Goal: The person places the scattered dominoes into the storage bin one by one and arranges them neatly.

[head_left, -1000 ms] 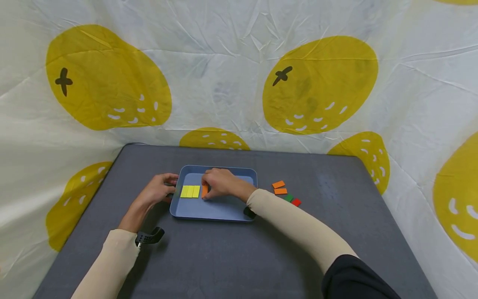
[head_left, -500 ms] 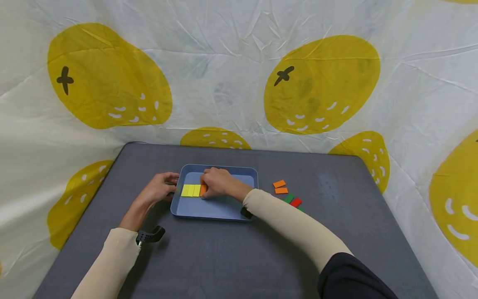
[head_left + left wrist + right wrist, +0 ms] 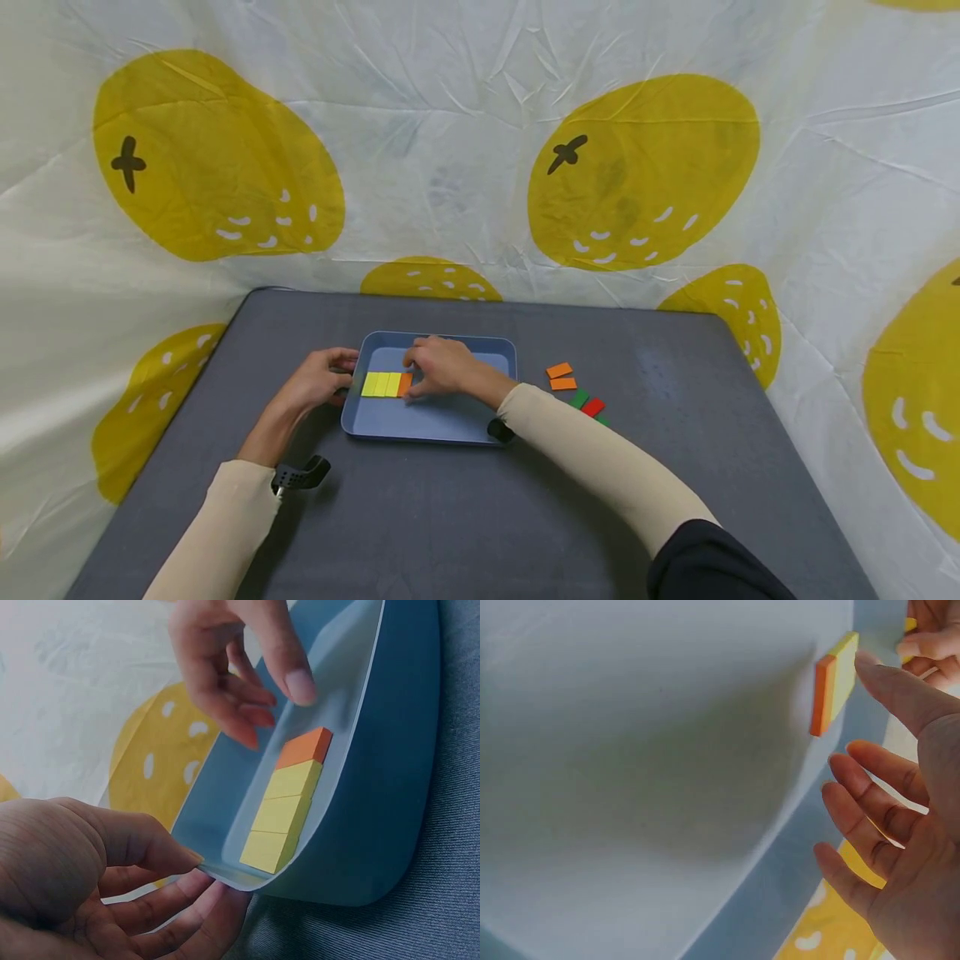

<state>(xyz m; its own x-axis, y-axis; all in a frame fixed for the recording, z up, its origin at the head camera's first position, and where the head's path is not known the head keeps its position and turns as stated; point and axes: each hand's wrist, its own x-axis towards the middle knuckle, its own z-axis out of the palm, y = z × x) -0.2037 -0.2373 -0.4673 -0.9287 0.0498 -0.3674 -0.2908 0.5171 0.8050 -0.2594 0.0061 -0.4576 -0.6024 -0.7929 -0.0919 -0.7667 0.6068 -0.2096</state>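
A blue tray (image 3: 450, 414) lies on the grey table (image 3: 465, 517). Inside it, along its left end, three yellow blocks (image 3: 380, 384) form a row with an orange block (image 3: 405, 384) set against the row's right end. My right hand (image 3: 435, 368) hovers just right of the orange block (image 3: 304, 746) with relaxed, spread fingers (image 3: 870, 795), holding nothing. My left hand (image 3: 324, 379) pinches the tray's left rim (image 3: 225, 874), thumb on top and fingers beneath. The right wrist view shows the orange block (image 3: 823, 695) edge-on with yellow behind it.
Loose blocks lie on the table right of the tray: two orange ones (image 3: 561, 377), a green one (image 3: 578, 398) and a red one (image 3: 593, 407). A white cloth with yellow fruit prints (image 3: 645, 167) hangs behind and beside the table.
My right hand slid the orange block left until it met the yellow row, then its fingers lifted off. The left hand stayed on the tray rim.
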